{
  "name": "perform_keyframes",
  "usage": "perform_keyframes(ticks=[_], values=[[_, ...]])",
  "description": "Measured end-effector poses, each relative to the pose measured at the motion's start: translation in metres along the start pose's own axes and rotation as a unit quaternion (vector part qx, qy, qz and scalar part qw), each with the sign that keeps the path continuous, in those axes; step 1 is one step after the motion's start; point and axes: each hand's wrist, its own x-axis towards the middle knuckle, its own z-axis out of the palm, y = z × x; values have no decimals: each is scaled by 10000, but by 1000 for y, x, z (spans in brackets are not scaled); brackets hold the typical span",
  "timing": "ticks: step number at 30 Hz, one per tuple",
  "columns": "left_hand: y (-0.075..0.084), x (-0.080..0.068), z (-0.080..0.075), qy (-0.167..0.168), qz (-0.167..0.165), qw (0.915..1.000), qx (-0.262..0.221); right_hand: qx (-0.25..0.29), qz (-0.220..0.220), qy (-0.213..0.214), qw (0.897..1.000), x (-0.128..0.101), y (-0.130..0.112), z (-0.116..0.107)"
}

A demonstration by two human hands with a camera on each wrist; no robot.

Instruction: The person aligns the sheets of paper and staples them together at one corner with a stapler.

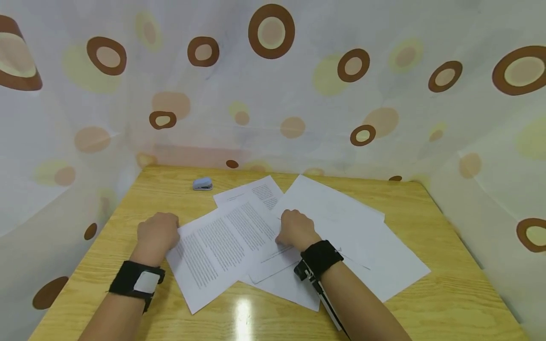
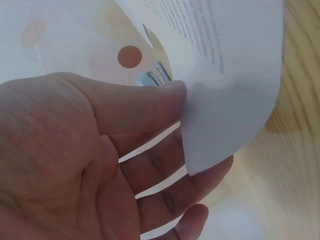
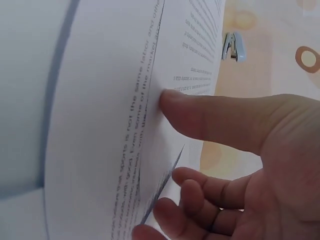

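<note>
Left hand (image 1: 157, 233) pinches left edge of printed sheet (image 1: 222, 244), thumb above, fingers (image 2: 170, 172) beneath. Right hand (image 1: 296, 229) pinches sheets at frame centre, thumb pressing print, fingers (image 3: 200, 192) curled under.

Risks, judged: thin paper may crease or tear if both hands pull apart; loose sheets (image 1: 362, 246) fanned beneath may slide on glossy counter (image 1: 448, 289).

Paper: matte, flexible, flat rectangles. Counter: lacquered pale wood grain. Stapler (image 1: 202, 183): small, blue-grey, rounded, upper left, well apart.

Both forearms are bare, with no sleeves. The left hand (image 1: 157, 233) has a black wrist strap (image 1: 128, 279) carrying a white rectangular patch. The right hand (image 1: 296, 229) has a black strap (image 1: 321, 256) with a small black-and-white device and a cable trailing along the forearm.
</note>
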Motion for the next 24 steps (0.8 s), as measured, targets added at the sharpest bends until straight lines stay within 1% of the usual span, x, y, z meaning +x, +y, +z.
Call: perform_keyframes(ticks=[5, 8, 17, 24], values=[[-5, 0, 3, 156, -2, 9999, -11, 104, 39, -53, 9999, 1, 1, -1], [-7, 0, 2, 130, 9, 9999, -28, 185, 101, -62, 9998, 1, 1, 0], [-10, -3, 0, 216, 24, 9996, -197, 745, 16, 66, 9972, 0, 4, -1], [-15, -8, -4, 103, 39, 9994, -316, 908, -114, 127, 9957, 1, 8, 0]])
